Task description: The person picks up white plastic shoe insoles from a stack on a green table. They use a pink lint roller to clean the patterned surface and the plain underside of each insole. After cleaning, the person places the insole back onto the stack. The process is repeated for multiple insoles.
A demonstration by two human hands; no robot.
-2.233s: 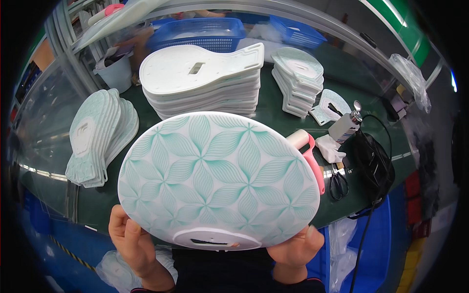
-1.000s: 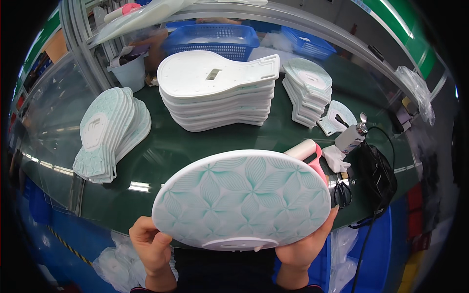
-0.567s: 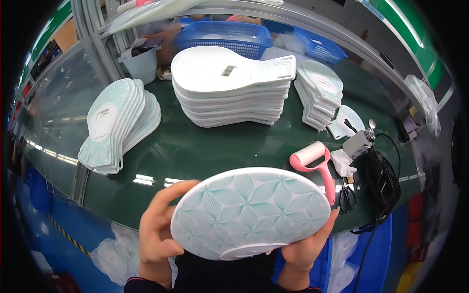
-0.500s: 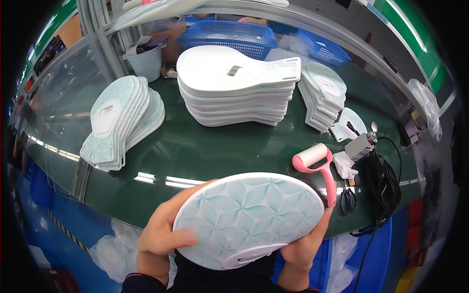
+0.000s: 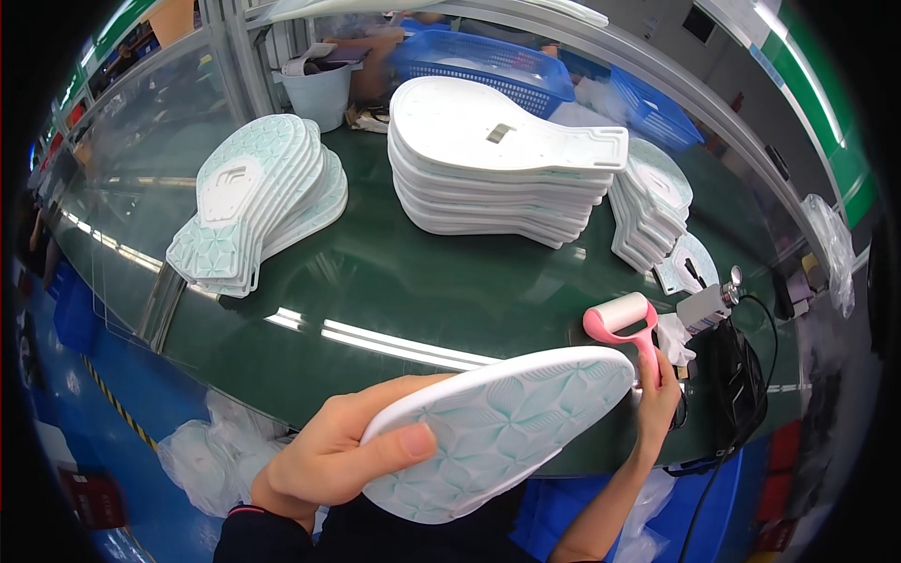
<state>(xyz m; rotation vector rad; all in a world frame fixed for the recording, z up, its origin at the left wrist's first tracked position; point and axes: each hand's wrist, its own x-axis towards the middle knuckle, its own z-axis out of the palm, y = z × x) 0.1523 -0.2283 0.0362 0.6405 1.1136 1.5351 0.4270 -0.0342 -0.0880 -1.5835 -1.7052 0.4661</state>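
My left hand point(image 5: 347, 446) grips the left end of a rounded white plastic panel point(image 5: 507, 422) with a pale green leaf-and-petal pattern. Its thumb presses on the patterned face, and the other fingers are behind the panel. The panel is tilted above the near edge of the table. To its right, my right hand point(image 5: 659, 399) has its fingers closed on the handle of a pink lint roller point(image 5: 621, 317) with a white roll. The roller head points away from me, by the table's right side.
Stacked panels stand at the left point(image 5: 267, 192), centre point(image 5: 497, 202) and right point(image 5: 648, 202) of the green table point(image 5: 375, 300). A pump bottle point(image 5: 702, 308), crumpled white tissue point(image 5: 674, 340) and black bag point(image 5: 741, 375) lie at the right. Behind are a blue basket point(image 5: 479, 66) and grey bucket point(image 5: 319, 98).
My right hand has let go of the panel and moved right onto the lint roller's handle. The panel, now in my left hand alone, has tilted to show less of its face.
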